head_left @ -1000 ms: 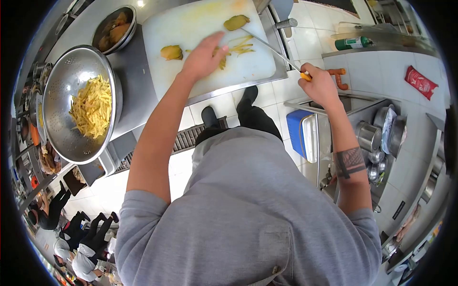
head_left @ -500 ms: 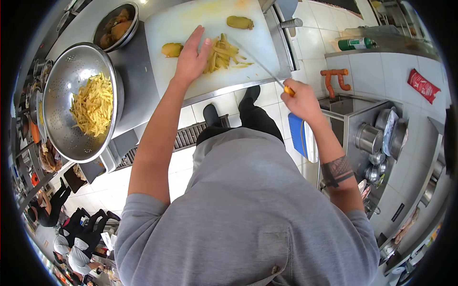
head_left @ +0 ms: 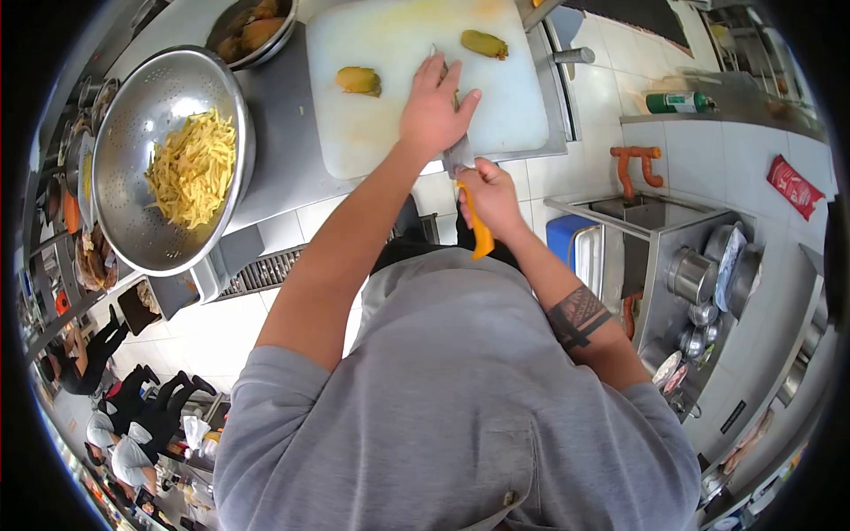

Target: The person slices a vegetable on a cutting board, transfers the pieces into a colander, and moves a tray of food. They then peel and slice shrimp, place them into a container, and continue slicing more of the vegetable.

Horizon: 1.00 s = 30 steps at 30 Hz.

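My left hand [head_left: 436,106] is over the white cutting board [head_left: 354,137], palm down with fingers stretched and somewhat apart. It covers most of the knife blade [head_left: 459,157]; a few yellow-green strips [head_left: 455,99] show by its fingers, the rest of the pile hidden. At the board's near edge, my right hand [head_left: 491,199] is wrapped round the knife's orange-yellow handle [head_left: 479,232]. One yellow-green peeled-looking chunk [head_left: 359,80] rests left of my left hand, and a greener chunk [head_left: 484,44] lies beyond it to the right.
A perforated steel colander [head_left: 119,177] holding pale yellow strips [head_left: 197,168] stands on the counter at left. Behind it is a metal bowl [head_left: 288,37] with brownish chunks. Pots [head_left: 692,274] sit on a shelf at right. Other people [head_left: 133,451] are at lower left.
My right hand has swung the knife inward, bringing its blade under my left hand. My left hand has shifted right over the strip pile, now mostly out of sight. The view has shifted slightly.
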Tool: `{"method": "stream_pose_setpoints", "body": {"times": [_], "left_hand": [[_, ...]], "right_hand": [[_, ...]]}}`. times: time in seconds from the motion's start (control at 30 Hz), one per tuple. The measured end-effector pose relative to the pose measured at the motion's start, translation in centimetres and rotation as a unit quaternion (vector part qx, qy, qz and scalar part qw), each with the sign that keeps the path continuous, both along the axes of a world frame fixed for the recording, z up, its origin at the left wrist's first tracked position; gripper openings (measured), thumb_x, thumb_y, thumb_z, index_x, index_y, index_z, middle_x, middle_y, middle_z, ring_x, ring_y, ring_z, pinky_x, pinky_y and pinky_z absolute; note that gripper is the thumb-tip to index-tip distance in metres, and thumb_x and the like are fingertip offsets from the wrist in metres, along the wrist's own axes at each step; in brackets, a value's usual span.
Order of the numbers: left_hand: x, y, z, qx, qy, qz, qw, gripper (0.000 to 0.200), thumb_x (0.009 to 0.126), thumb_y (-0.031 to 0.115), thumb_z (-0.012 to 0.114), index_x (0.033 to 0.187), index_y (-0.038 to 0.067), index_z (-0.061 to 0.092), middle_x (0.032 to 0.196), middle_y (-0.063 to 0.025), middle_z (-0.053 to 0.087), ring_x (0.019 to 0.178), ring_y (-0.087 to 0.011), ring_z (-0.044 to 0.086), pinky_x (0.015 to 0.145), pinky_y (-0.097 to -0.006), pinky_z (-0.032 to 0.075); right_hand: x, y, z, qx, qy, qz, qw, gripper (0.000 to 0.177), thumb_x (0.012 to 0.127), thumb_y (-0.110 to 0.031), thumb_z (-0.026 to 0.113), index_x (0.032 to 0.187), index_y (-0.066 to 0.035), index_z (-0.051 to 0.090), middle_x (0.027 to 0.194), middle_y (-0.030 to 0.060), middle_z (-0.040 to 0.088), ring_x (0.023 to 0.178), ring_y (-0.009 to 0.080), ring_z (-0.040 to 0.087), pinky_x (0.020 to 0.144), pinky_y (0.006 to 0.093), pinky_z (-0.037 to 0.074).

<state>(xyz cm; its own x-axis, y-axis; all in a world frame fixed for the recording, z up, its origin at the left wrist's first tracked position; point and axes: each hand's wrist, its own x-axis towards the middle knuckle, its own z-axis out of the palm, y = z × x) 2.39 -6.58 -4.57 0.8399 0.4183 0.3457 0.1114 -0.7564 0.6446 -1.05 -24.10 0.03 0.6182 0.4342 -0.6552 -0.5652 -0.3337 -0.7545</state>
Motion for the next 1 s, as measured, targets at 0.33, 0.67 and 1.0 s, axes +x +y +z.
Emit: {"method": "stream_pose_setpoints", "body": {"times": [0.33, 0.67, 1.0], "left_hand": [[-3.4, 5.7, 3.4, -0.040, -0.189, 0.138, 0.971, 0.033, 0.094, 0.000, 0.064, 0.125, -0.008, 0.070, 0.136, -0.0266, 0.067, 0.130, -0.0445, 0.061, 0.112, -0.0478, 0.050], [-22.7, 28.9, 9.8, 0.119, -0.065, 0.405, 0.904, 0.037, 0.101, 0.015, 0.061, 0.130, -0.005, 0.071, 0.141, -0.0281, 0.064, 0.135, -0.0414, 0.059, 0.120, -0.0547, 0.039], [-30.7, 27.3, 14.3, 0.156, -0.002, 0.386, 0.909, 0.030, 0.089, 0.001, 0.061, 0.114, 0.003, 0.077, 0.104, -0.0177, 0.072, 0.105, -0.0403, 0.064, 0.095, -0.0479, 0.053]], "right_hand": [[-3.9, 7.6, 3.4, 0.066, -0.025, 0.030, 0.997, 0.023, 0.105, -0.020, 0.064, 0.090, -0.006, 0.053, 0.067, 0.0048, 0.056, 0.046, 0.0158, 0.054, 0.040, 0.0339, 0.044], [-9.6, 20.0, 13.5, 0.153, -0.025, 0.261, 0.953, 0.023, 0.103, -0.022, 0.066, 0.090, -0.005, 0.058, 0.069, 0.0049, 0.059, 0.046, 0.0143, 0.054, 0.042, 0.0332, 0.044], [6.4, 6.6, 1.5, -0.096, -0.641, 0.207, 0.733, 0.029, 0.091, -0.012, 0.074, 0.117, -0.005, 0.064, 0.098, 0.0185, 0.065, 0.095, 0.0402, 0.068, 0.087, 0.0491, 0.056]]}}
